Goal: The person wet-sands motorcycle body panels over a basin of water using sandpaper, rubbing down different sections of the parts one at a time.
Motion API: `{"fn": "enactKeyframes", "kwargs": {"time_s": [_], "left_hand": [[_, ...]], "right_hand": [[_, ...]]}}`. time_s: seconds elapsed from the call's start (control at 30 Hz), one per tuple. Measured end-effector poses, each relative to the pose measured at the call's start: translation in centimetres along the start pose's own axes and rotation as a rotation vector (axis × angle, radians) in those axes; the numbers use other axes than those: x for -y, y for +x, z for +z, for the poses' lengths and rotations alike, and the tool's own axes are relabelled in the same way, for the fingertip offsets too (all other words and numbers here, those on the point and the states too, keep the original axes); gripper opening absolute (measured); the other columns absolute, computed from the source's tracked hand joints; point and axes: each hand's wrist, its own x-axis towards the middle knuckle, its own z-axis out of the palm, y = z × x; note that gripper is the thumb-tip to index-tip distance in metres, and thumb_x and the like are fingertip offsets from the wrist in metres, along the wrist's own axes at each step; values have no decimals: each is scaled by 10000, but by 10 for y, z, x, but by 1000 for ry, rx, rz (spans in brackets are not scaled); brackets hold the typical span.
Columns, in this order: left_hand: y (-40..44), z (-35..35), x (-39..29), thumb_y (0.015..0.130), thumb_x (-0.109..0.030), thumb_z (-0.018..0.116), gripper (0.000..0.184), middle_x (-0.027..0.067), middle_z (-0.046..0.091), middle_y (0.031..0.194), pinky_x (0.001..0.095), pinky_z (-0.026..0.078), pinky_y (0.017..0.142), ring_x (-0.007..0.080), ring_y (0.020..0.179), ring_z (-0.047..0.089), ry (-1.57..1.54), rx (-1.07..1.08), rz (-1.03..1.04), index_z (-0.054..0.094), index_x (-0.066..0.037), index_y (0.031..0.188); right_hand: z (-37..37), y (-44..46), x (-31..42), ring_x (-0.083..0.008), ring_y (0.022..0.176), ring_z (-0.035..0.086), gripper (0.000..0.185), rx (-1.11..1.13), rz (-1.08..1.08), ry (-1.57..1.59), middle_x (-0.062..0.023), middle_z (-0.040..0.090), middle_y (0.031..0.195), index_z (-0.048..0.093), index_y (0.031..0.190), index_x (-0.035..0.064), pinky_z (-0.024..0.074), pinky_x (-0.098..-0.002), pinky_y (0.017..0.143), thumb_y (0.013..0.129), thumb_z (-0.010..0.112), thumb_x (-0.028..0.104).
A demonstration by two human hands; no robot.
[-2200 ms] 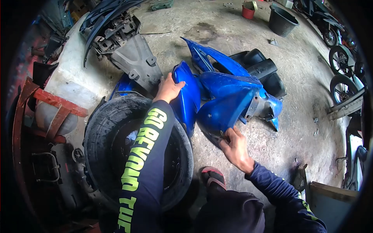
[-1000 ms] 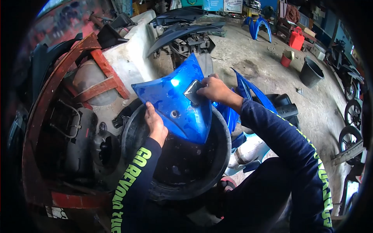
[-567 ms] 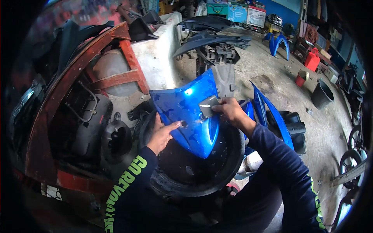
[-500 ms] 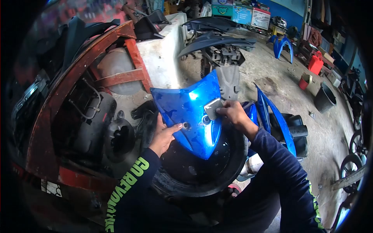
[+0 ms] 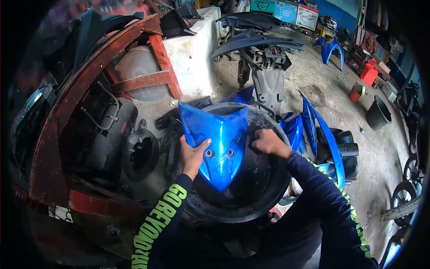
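My left hand (image 5: 193, 154) grips the left edge of a glossy blue motorcycle front panel (image 5: 222, 127), thumb on its face and fingers behind. The panel is wet, has two round holes, and is held tip down over a round black tub (image 5: 275, 190) of dark water. My right hand (image 5: 270, 143) is closed over the right part of the tub, apart from the panel. The dark sandpaper seen in that hand a moment ago hardly shows now against the black tub.
Further blue body panels (image 5: 332, 150) stand at the right. A red-brown frame (image 5: 56, 127) and a black cylinder (image 5: 118, 121) are on the left. Ahead stands a partly stripped motorcycle (image 5: 268, 78). A dark bucket (image 5: 378, 112) and red jerrycan (image 5: 369, 72) sit farther right.
My right hand has left the panel's face and moved down over the tub. The panel has come down and turned more upright and frontal, still in my left hand.
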Motion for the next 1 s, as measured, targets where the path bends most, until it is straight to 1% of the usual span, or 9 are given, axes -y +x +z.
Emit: {"fn": "enactKeyframes", "kwargs": {"time_s": [0.03, 0.07, 0.33, 0.47, 0.6, 0.67, 0.77, 0.83, 1.0], "left_hand": [[1, -1, 11, 722, -348, 885, 782, 217, 627, 1154, 393, 481, 940, 298, 1049, 630, 54, 7, 38, 466, 43, 1254], [-1, 2, 28, 722, -348, 885, 782, 217, 627, 1154, 393, 481, 940, 298, 1049, 630, 54, 9, 30, 466, 43, 1254], [-4, -4, 72, 773, -414, 826, 888, 292, 579, 1250, 408, 435, 1007, 379, 1168, 580, 379, 32, -108, 399, 120, 1340], [9, -6, 105, 755, -427, 830, 811, 323, 616, 1159, 463, 477, 950, 449, 1083, 620, 454, -12, -77, 454, 97, 1247], [10, -7, 105, 753, -370, 843, 839, 328, 615, 1149, 455, 482, 960, 448, 1079, 622, 462, 58, -106, 402, 123, 1268], [11, -5, 115, 757, -376, 839, 854, 333, 610, 1156, 459, 481, 959, 459, 1083, 616, 487, 59, -114, 387, 130, 1277], [12, -4, 120, 757, -412, 830, 894, 348, 597, 1177, 463, 476, 970, 468, 1107, 604, 472, 109, -160, 370, 128, 1301], [15, -4, 121, 755, -461, 818, 928, 359, 584, 1199, 467, 469, 982, 475, 1132, 591, 516, 129, -138, 370, 124, 1319], [9, -7, 112, 770, -496, 796, 912, 356, 578, 1213, 473, 456, 990, 477, 1150, 576, 472, 122, -113, 396, 118, 1312]], "right_hand": [[13, 4, -6, -443, 963, 665, 374, -2, -22, -41, -308, 676, 968, 716, 979, -33, 536, -463, 881, 708, 636, 212], [46, 21, -37, -424, 843, 688, 352, -36, -51, -120, -287, 682, 849, 688, 933, -43, 561, -457, 772, 703, 659, 222], [142, 21, -95, -396, 1039, 668, 341, 165, 44, -17, -303, 670, 1074, 702, 1045, -38, 546, -442, 894, 773, 622, 152], [171, 23, -114, -364, 1071, 667, 316, -24, 487, 162, -227, 692, 1106, 718, 1095, 60, 530, -434, 918, 797, 622, 105], [181, 49, -126, -366, 1037, 670, 268, -49, 607, 407, -204, 687, 1131, 726, 1053, 65, 522, -434, 888, 819, 607, 123], [158, 79, -126, -317, 870, 704, 166, 299, -533, -560, -174, 710, 1016, 725, 949, 51, 535, -434, 762, 825, 655, 137], [101, 49, -35, -249, 710, 690, 166, 133, -570, -152, -144, 710, 878, 716, 955, 26, 537, -400, 625, 810, 695, 103], [103, 49, -4, -204, 659, 667, 229, 72, 165, 1310, -116, 702, 793, 719, 1016, 9, 521, -358, 544, 795, 669, 41], [104, 55, -44, -270, 872, 729, 321, 44, 225, 496, -199, 726, 928, 694, 1107, -12, 586, -376, 619, 809, 588, 42]]}}
